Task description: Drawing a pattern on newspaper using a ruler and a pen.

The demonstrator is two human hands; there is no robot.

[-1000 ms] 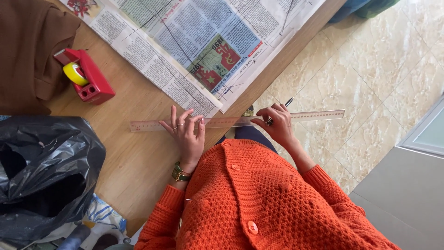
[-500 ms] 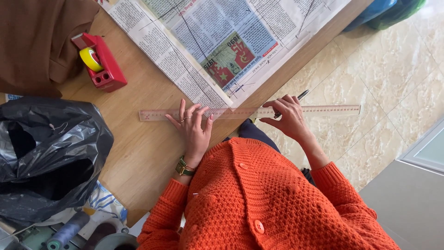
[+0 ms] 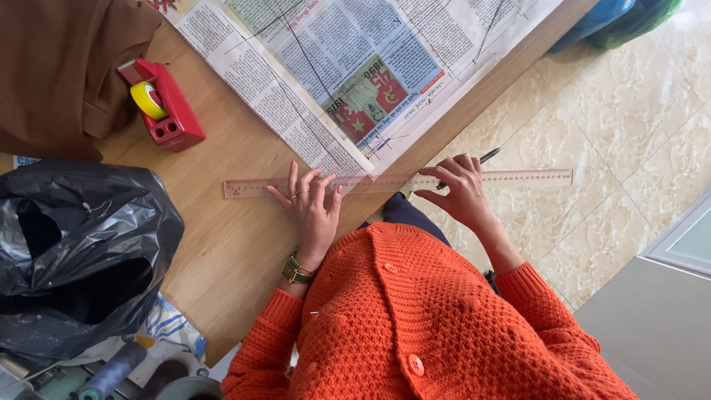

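Note:
A long wooden ruler (image 3: 385, 182) lies across the near edge of the wooden table (image 3: 222, 244), and its right end sticks out over the floor. My left hand (image 3: 311, 211), with a watch on the wrist, lies flat with spread fingers, the fingertips pressing on the ruler's left half. My right hand (image 3: 461, 189) holds a dark pen (image 3: 485, 157) and rests its fingers on the ruler near the table's edge. A sheet of newspaper (image 3: 355, 67) with drawn lines is spread just beyond the ruler. My orange knitted sweater (image 3: 429, 318) fills the bottom of the view.
A red tape dispenser (image 3: 174, 111) with a yellow roll stands left of the newspaper, next to brown cloth (image 3: 59, 67). A black plastic bag (image 3: 74, 252) sits at the table's left. A thread spool (image 3: 111, 370) lies below it. Tiled floor (image 3: 622, 126) is on the right.
The view has shifted a little, so the table things sit lower and further right. Both hands stay on the ruler in about the same places.

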